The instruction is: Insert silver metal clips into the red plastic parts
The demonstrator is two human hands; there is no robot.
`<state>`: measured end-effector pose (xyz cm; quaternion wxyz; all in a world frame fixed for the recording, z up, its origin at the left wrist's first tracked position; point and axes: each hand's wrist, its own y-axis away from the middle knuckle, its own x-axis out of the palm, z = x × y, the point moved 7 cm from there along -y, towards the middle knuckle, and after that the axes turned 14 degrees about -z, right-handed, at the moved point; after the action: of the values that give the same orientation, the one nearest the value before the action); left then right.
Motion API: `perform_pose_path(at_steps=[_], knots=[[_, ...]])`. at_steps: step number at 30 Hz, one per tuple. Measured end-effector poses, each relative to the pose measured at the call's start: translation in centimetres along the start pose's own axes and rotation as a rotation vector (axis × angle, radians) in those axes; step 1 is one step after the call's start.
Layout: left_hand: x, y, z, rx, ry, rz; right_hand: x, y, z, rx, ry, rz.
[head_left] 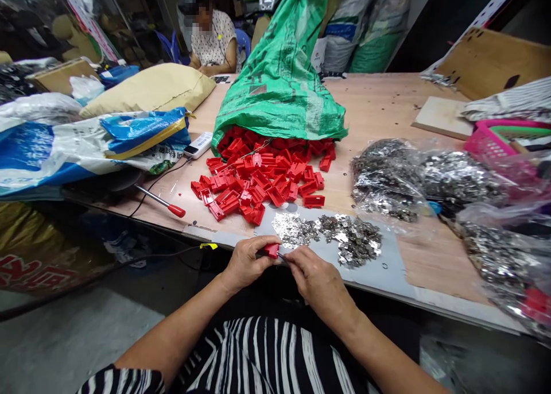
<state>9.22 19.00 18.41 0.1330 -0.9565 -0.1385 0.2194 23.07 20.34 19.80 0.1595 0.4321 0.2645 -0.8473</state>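
Observation:
My left hand (246, 263) is closed around a small red plastic part (271, 250) at the table's near edge. My right hand (310, 273) pinches something tiny against that part; I cannot make out what it is. Just beyond the hands lie two small heaps of shiny metal pieces (331, 233) on a grey sheet (390, 265). Farther back, a pile of red plastic parts (262, 178) spills out of a green woven sack (279, 78).
Clear bags of metal pieces (430, 178) crowd the right side, beside a pink basket (491, 141). A red-handled screwdriver (161, 201), a white remote (198, 145) and stuffed sacks (86, 147) lie at left. Another person (213, 38) sits at the far end of the wooden table (387, 104).

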Motion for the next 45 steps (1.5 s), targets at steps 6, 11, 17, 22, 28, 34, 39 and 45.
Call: perform_pose_path(at_steps=[6, 11, 17, 22, 28, 34, 39, 45], knots=[[0.1, 0.2, 0.2, -0.026, 0.024, 0.004, 0.2, -0.2, 0.6, 0.033, 0.059, -0.011], [-0.2, 0.5, -0.5, -0.031, 0.042, -0.012, -0.6, 0.2, -0.1, 0.041, -0.046, 0.018], [-0.3, 1.7, -1.3, -0.295, 0.460, -0.137, -2.5, 1.7, -0.7, 0.112, -0.308, 0.016], [2.3, 3.8, -1.5, -0.775, 1.100, -0.056, -2.7, 2.5, 0.3, 0.136, -0.389, 0.133], [4.0, 5.6, -1.5, -1.023, 1.350, -0.055, -2.6, 2.5, 0.9, 0.102, -0.349, 0.132], [4.6, 5.9, -1.6, -1.085, 1.372, -0.087, -2.8, 2.2, 0.9, 0.082, -0.295, 0.035], [5.0, 6.2, -1.6, -1.080, 1.338, -0.050, -2.4, 2.4, 0.2, 0.123, -0.379, 0.019], [5.9, 8.3, 2.8, -1.297, 1.132, -0.024, -2.2, 2.8, -2.0, 0.239, -0.313, 0.009]])
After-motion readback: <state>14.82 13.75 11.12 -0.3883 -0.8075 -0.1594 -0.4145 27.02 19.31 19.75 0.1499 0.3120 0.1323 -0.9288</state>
